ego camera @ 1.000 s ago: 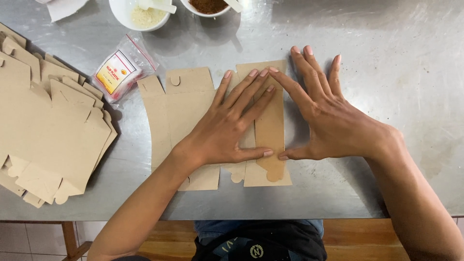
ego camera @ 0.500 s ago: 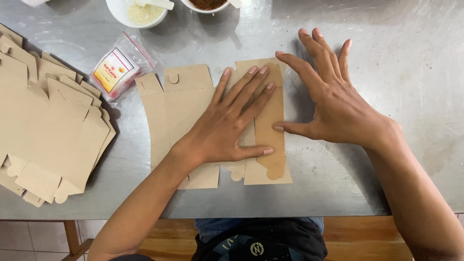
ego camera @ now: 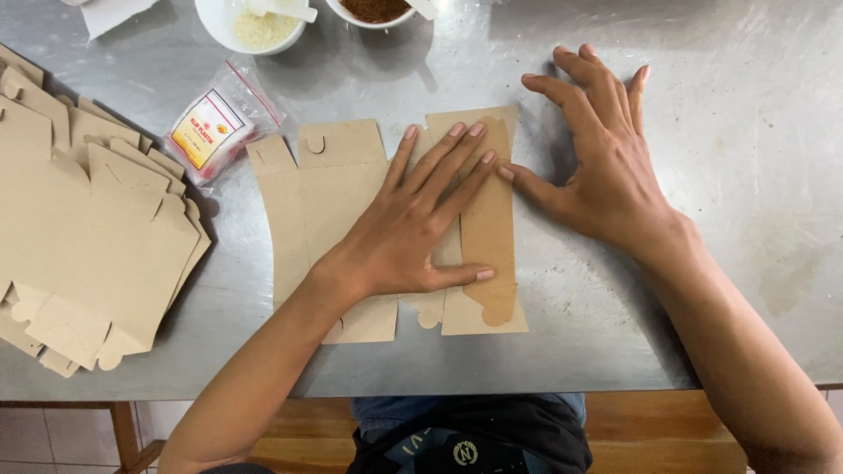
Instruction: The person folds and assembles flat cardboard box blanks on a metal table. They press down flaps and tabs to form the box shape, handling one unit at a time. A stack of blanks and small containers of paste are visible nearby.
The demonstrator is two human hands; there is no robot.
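A flat brown cardboard box blank [ego camera: 351,219] lies under the left hand [ego camera: 413,228], whose spread fingers press its folded right strip flat. The right hand [ego camera: 606,167], open and grasping nothing, rests just beside that strip, its thumb tip at the edge. Left of the left hand lies a clear pouch [ego camera: 215,127] with a yellow and red label, and further left a stack of cardboard blanks [ego camera: 88,228]. Beyond the fingers stand two white bowls [ego camera: 255,22]. Right of the right hand the steel table [ego camera: 755,175] is bare; its near edge runs close below the blank.
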